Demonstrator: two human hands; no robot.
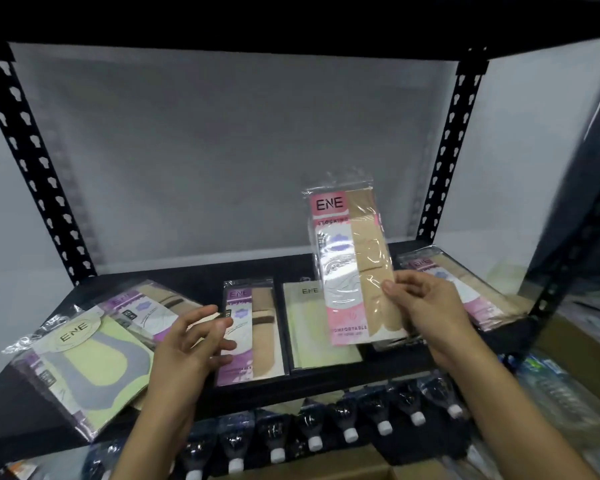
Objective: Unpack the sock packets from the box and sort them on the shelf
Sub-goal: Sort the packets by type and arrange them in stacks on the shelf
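Printed "ENE", "STOCKING" and "COMFORTABLE" on the pink-labelled packet (352, 268) held upright above the shelf. "ENE" repeated on the purple-labelled packet (252, 332), the pale green packet (312, 327) and the leftmost green-grey packet (84, 362). Smaller print illegible.

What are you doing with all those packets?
A person is sorting sock packets on a black shelf. The right hand holds up a pink packet above the shelf. The left hand is open and holds nothing. Purple, green and pink packets already lie in piles along the shelf.
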